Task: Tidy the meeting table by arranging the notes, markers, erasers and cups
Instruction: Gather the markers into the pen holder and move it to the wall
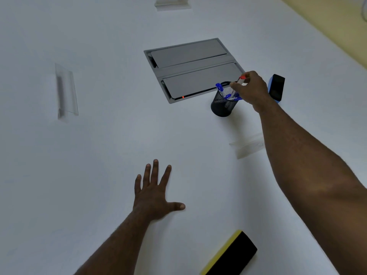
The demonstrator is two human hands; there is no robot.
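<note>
Head view: right hand (pixel 250 90) pinches a red-capped marker (pixel 241 80), its long axis tilted, directly above the black mesh cup (pixel 223 105) holding blue markers (pixel 222 92). Left hand (pixel 154 192) lies flat, empty, well apart. White table (pixel 99 145); yellow eraser (pixel 230 255) near edge, blue eraser (pixel 276 87) just beyond the cup.

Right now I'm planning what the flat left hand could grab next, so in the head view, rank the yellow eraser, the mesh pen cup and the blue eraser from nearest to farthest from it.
From the left hand:
1. Yellow eraser, near table edge, to its right.
2. Mesh pen cup, farther up, by the right hand.
3. Blue eraser, standing behind that hand, farthest.
</note>
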